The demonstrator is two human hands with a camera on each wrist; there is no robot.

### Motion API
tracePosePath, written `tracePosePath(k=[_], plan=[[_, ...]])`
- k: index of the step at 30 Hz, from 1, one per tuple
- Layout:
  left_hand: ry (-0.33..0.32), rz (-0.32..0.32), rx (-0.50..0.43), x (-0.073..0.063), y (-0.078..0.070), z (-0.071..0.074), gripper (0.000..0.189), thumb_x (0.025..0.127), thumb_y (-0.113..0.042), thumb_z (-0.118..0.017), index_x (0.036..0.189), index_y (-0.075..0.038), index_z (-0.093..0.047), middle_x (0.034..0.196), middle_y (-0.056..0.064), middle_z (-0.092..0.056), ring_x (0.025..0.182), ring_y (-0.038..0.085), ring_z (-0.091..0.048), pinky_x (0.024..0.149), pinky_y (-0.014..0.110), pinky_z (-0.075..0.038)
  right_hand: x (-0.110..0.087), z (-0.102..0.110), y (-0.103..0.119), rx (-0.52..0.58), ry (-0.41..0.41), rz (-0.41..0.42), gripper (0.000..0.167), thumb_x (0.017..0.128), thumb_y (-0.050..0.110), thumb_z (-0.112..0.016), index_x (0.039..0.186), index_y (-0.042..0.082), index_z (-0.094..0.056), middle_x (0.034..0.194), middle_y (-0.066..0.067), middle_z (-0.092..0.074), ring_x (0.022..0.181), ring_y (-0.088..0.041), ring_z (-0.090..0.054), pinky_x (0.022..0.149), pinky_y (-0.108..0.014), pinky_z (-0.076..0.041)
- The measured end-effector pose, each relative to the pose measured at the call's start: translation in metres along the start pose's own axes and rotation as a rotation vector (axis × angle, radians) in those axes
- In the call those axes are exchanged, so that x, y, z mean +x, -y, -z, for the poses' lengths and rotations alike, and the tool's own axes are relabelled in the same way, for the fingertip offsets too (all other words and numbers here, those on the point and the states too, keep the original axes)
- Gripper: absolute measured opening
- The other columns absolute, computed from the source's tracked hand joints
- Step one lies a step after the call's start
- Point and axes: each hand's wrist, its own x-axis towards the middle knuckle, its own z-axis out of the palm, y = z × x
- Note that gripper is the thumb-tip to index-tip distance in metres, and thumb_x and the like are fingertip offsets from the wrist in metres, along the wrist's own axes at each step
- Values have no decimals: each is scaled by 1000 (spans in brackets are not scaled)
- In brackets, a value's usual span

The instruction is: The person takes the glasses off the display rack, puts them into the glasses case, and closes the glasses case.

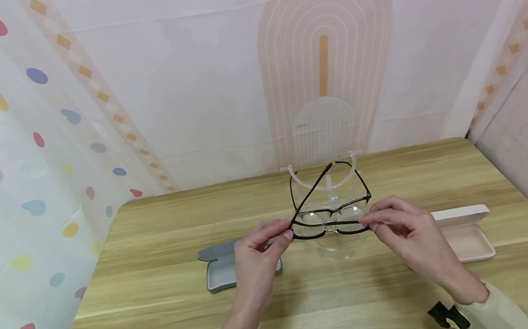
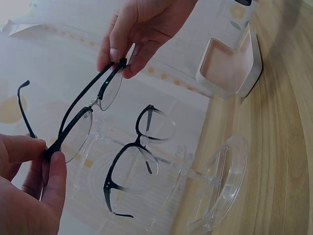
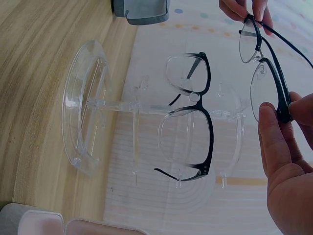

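Observation:
Both hands hold a pair of black half-rim eyeglasses [image 1: 310, 236] in front of a clear display stand [image 3: 71, 110]. My left hand [image 1: 257, 259] pinches the frame's left corner between thumb and fingers. At the right corner, my right hand [image 1: 409, 233] pinches the frame by its hinge; it also shows in the left wrist view. One temple lies folded across behind the lenses, while the other sticks out past the left hand. A second pair of dark-framed eyeglasses [image 3: 210, 139] rests on the stand, temples spread, just behind the held pair.
On the wooden table [image 1: 165, 326], an open grey glasses case [image 1: 220, 273] lies at left, partly behind the left hand. An open white case with pink lining [image 1: 471, 243] lies at right. A patterned curtain [image 1: 200, 93] hangs behind the table.

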Motion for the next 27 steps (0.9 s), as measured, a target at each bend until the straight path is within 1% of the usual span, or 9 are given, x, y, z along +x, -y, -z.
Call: tracePosePath(k=[7,12,17,23,27], plan=[[-2,11,48,-2,0,3,20,87,10,-74,105,6,-79,104,8,-72,101,19,-66,79,23,-56,1,-1,0,11,16,-49,31,90,-14,-67,102,11,-81,106,-1,-70,90,-9,-68,66,-19,-57],[4,9,106,-3,1,4,18,87,7,-75,103,0,-81,103,8,-73,102,20,-66,78,23,-55,1,-1,0,7,12,-56,30,90,-13,-68,101,11,-81,106,-1,-70,89,-9,-68,66,-19,-57],[4,10,138,-4,1,6,18,87,4,-76,102,-3,-83,103,10,-73,101,21,-66,78,23,-55,0,-3,1,31,5,-76,30,90,-14,-68,100,11,-81,106,-2,-70,90,-9,-69,72,-21,-60],[1,-4,180,-5,2,7,18,88,3,-75,102,-5,-83,104,9,-73,100,20,-68,81,25,-56,1,-3,3,50,-6,-87,27,90,-14,-69,100,9,-80,105,-3,-70,91,-9,-70,74,-22,-61],[2,-17,193,-6,3,7,17,88,3,-75,101,-5,-83,103,9,-73,98,19,-68,80,24,-56,1,-4,4,52,-12,-94,27,90,-13,-69,99,10,-79,105,-3,-70,91,-8,-69,74,-22,-61]])
